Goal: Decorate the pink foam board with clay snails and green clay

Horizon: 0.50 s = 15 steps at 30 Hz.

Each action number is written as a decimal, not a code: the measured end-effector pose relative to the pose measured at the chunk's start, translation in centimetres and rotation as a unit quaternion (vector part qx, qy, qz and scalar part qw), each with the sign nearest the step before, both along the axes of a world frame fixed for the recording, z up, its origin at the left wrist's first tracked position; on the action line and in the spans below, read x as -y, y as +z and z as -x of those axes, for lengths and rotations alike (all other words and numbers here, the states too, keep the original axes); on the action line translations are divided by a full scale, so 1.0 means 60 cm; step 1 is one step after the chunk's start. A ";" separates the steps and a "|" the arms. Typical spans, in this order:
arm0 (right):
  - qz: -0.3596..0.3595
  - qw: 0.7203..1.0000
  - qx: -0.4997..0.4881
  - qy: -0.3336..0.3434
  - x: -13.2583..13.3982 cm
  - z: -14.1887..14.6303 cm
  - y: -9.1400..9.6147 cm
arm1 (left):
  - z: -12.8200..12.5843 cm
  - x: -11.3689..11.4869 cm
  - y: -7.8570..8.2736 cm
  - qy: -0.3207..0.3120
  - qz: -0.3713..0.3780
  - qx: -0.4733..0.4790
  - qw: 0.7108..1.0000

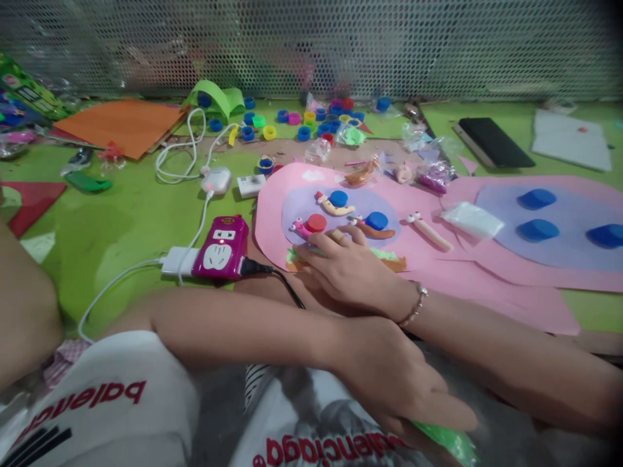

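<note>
My right hand [348, 263], with a ring and a bead bracelet at the wrist, lies palm down with fingers spread on the lower edge of a pink card [272, 224]. Its fingers cover part of a green-and-brown clay strip [389, 261]. Above them, clay snails with a red cap [317, 223] and blue caps [339, 198] as shells sit on a lilac oval [294, 201]. My left arm crosses under the right one. Below the table edge, my left hand [403, 383] is closed around a shiny green plastic packet [450, 442], mostly hidden.
A pale clay body with eyes [431, 231] and a white packet [472, 220] lie to the right, beside a second card with blue caps [538, 229]. A purple power socket [221, 248] with cables stands left. Loose bottle caps [304, 133], orange paper [121, 123] and a phone [494, 143] lie behind.
</note>
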State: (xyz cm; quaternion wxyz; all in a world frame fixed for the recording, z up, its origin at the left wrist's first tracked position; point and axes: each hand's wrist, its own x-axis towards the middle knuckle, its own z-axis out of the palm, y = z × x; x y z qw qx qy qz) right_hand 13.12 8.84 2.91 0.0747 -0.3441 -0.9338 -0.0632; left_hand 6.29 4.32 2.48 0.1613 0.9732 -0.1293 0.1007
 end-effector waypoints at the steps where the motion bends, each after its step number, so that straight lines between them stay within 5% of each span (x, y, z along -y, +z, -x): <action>1: -0.004 1.000 0.000 0.001 0.000 0.000 -0.001 | 0.000 0.001 -0.001 0.000 0.001 0.002 1.000; 15: -0.006 0.999 0.017 0.026 -0.014 0.002 0.002 | 0.000 0.005 -0.002 0.018 -0.009 0.010 1.000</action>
